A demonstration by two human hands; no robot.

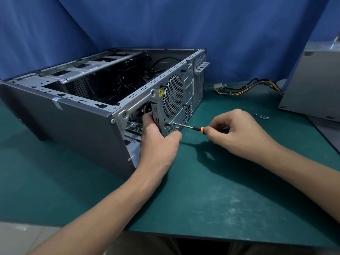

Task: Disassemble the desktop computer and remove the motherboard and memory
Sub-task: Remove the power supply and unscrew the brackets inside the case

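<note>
Presently: desktop computer case [73, 115], on its side on green mat [202, 190]. Left hand [156, 144] grips its rear-panel edge, probably steadying it. Right hand [237, 131] pinches screwdriver [191, 127], tip at a rear screw. Motherboard [135, 126] inside, not yet removed; memory unseen.

Blue curtain [220, 24] behind a green table [202, 199]; pale floor [18, 236] below.
</note>
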